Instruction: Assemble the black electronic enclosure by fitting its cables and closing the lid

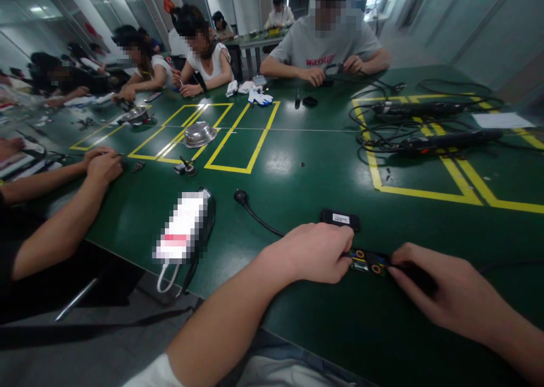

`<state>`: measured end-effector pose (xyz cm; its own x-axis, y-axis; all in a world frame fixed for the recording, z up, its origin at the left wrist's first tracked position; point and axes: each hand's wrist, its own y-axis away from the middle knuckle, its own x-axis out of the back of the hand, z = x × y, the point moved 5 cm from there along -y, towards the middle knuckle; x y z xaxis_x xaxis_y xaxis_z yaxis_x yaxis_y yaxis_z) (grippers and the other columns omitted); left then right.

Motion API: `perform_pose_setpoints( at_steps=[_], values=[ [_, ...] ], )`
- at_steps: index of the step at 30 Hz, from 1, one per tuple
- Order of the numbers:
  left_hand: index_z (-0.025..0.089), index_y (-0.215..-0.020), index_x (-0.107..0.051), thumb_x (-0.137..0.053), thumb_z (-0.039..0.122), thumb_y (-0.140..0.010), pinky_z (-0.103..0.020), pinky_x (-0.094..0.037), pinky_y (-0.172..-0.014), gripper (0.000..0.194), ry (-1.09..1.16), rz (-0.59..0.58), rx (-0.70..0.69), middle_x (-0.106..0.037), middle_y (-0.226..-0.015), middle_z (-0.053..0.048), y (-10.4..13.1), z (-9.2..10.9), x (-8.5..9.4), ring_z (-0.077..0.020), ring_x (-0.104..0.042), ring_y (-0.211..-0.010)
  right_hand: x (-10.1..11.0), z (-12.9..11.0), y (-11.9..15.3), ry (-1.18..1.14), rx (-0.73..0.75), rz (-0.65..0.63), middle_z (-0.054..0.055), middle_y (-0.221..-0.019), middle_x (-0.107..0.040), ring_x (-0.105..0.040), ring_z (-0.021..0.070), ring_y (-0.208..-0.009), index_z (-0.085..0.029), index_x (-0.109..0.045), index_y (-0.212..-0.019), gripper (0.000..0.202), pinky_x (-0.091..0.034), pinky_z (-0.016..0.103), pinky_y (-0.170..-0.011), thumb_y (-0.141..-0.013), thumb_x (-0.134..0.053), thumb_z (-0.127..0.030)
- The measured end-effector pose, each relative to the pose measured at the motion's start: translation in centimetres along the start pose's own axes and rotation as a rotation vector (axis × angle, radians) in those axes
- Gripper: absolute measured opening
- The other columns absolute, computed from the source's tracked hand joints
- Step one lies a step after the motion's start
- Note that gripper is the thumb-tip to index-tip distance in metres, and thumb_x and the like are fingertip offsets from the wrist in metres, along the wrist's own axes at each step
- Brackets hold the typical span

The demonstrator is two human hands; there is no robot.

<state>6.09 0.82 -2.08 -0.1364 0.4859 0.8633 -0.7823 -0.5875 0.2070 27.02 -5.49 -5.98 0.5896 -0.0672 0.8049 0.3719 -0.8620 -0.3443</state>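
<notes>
Between my two hands is an opened black electronic device, its circuit board showing copper-coloured coils and coloured wires. My left hand is closed on the device's left end, with the fingertips partly hidden. Thumb and fingers of my right hand pinch its right end. Just beyond my left knuckles lies a black cover with a white label. A black cable with a round plug runs toward my left hand; where it ends is hidden.
A phone-like device with a bright, blurred screen lies left of my forearm. Metal bowls stand farther off on the green table. Black corded tools and tangled cables lie at right. A person's forearms rest at left; others sit across.
</notes>
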Motion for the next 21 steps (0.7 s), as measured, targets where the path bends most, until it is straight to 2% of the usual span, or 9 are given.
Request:
perform_pose_setpoints(
  at_steps=[5, 8, 12, 18, 21],
  values=[
    [0.022, -0.104, -0.064, -0.064, 0.031, -0.105, -0.036, -0.05, -0.069, 0.009, 0.004, -0.01, -0.001, -0.081, -0.106, -0.006, -0.01, 0.02, 0.14, -0.0268, -0.078, -0.095, 0.32, -0.03, 0.29, -0.038, 0.013, 0.049, 0.002, -0.079, -0.069, -0.064, 0.02, -0.063, -0.028, -0.066, -0.097, 0.016, -0.049, 0.035, -0.061, -0.109, -0.06, -0.035],
    [0.022, -0.101, -0.063, -0.062, 0.024, -0.103, -0.035, -0.051, -0.072, 0.003, 0.015, 0.004, -0.021, -0.081, -0.108, -0.005, 0.14, 0.06, 0.27, -0.0252, -0.077, -0.096, 0.49, -0.21, 0.33, -0.055, 0.025, 0.062, 0.002, -0.08, -0.068, -0.065, 0.0195, -0.064, -0.027, -0.066, -0.097, 0.018, -0.049, 0.034, -0.062, -0.112, -0.058, -0.031],
    [0.022, -0.099, -0.063, -0.06, 0.02, -0.102, -0.034, -0.052, -0.075, 0.005, 0.045, 0.04, -0.067, -0.08, -0.108, -0.005, 0.24, 0.05, 0.25, -0.0232, -0.075, -0.096, 0.56, -0.41, 0.37, -0.059, 0.049, 0.088, 0.002, -0.081, -0.068, -0.065, 0.0186, -0.065, -0.026, -0.066, -0.097, 0.021, -0.048, 0.034, -0.063, -0.114, -0.056, -0.03],
    [0.023, -0.101, -0.065, -0.061, 0.019, -0.102, -0.034, -0.052, -0.075, 0.006, 0.032, 0.006, -0.047, -0.08, -0.111, -0.005, 0.17, -0.31, -0.02, -0.0234, -0.074, -0.096, 0.38, 0.21, 0.33, -0.037, 0.047, 0.068, 0.001, -0.08, -0.068, -0.066, 0.0182, -0.063, -0.025, -0.068, -0.093, 0.022, -0.05, 0.032, -0.059, -0.112, -0.059, -0.03],
    [0.023, -0.1, -0.065, -0.062, 0.019, -0.103, -0.034, -0.052, -0.075, 0.006, 0.015, -0.009, -0.047, -0.081, -0.111, -0.005, 0.2, -0.27, 0.18, -0.0234, -0.075, -0.098, 0.51, 0.2, 0.09, -0.003, 0.121, 0.047, 0.001, -0.078, -0.068, -0.066, 0.0173, -0.06, -0.025, -0.068, -0.092, 0.02, -0.052, 0.029, -0.056, -0.11, -0.061, -0.029]
  ],
)
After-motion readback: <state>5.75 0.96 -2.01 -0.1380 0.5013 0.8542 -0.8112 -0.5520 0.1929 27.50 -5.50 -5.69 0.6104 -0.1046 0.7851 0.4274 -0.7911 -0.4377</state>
